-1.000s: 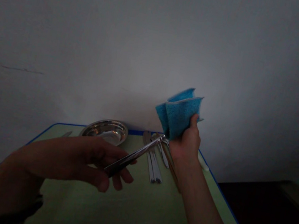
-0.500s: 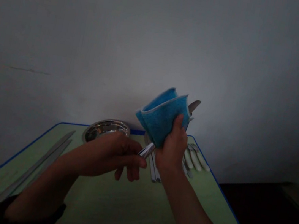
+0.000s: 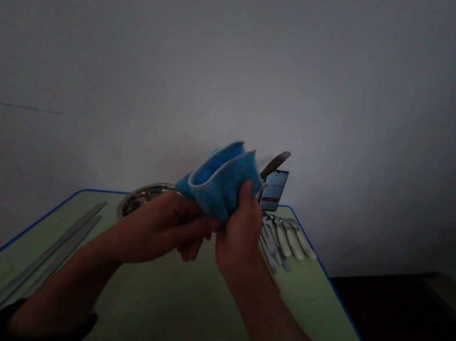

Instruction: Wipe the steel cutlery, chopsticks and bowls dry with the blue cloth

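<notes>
My right hand [image 3: 242,235] is closed on a folded blue cloth [image 3: 224,190] with pale edging, the thumb pressed on its front. Past the cloth's upper right side sticks out the rounded metal blade of a table knife [image 3: 277,163]; the cloth is wrapped around the part nearer my hand. My left hand [image 3: 167,227] is closed at the cloth's lower left, where the knife's handle is now hidden by fingers and cloth. Both hands are raised above the green table [image 3: 176,314].
Behind my left hand stands a shiny metal bowl [image 3: 132,200]. Two long flat metal pieces [image 3: 50,251] lie on the left. To the right are several pieces of cutlery, some white-handled [image 3: 296,244], and a thin brown stick [image 3: 270,269]. A phone [image 3: 274,190] stands upright near the wall.
Both hands, cloth and knife have shifted left in view. My left hand has come closer to the cloth, and the handle that showed between the hands is covered. The phone has come into fuller view.
</notes>
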Tool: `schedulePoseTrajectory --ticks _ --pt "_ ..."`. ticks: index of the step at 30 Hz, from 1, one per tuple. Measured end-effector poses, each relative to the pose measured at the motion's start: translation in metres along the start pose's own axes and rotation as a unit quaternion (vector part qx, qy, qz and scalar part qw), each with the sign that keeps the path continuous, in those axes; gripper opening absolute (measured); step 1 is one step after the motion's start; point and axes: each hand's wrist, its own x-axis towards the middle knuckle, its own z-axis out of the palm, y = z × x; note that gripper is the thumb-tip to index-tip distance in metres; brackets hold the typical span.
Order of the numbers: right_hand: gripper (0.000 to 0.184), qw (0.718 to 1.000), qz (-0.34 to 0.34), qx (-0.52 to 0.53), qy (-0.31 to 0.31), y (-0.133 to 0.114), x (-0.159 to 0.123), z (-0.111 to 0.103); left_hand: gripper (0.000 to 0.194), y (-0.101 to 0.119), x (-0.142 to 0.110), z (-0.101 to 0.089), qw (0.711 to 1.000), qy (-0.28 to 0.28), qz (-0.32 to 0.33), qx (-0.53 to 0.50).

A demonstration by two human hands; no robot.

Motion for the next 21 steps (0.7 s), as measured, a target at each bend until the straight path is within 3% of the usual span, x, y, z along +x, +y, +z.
schedulePoseTrajectory --ticks 4,8,11,15,17,21 --pt "0.033 0.996 0.020 0.062 0.057 -0.018 0.017 -0.004 0.036 0.001 -0.010 -0.006 0.997 -0.079 -0.010 0.002" --pt "0.033 0.991 -0.009 0.106 0.080 -0.037 0.030 -0.008 0.036 -0.003 -0.023 -0.020 0.994 -0.105 -0.015 0.032" --pt "0.033 0.986 -0.018 0.129 0.107 -0.044 0.036 -0.011 0.032 -0.007 -0.030 -0.030 0.988 -0.141 -0.059 0.037" --pt "0.032 0.981 -0.022 0.141 0.135 -0.039 0.040 -0.013 0.029 -0.012 -0.028 -0.024 0.976 -0.193 -0.098 -0.021" --pt "0.034 0.984 -0.024 0.123 0.123 -0.033 0.038 -0.012 0.029 -0.015 -0.021 -0.012 0.974 -0.186 -0.109 -0.071" --pt "0.038 0.993 0.002 0.088 0.074 -0.016 0.029 -0.009 0.033 -0.021 -0.005 0.007 0.986 -0.085 -0.137 -0.041"
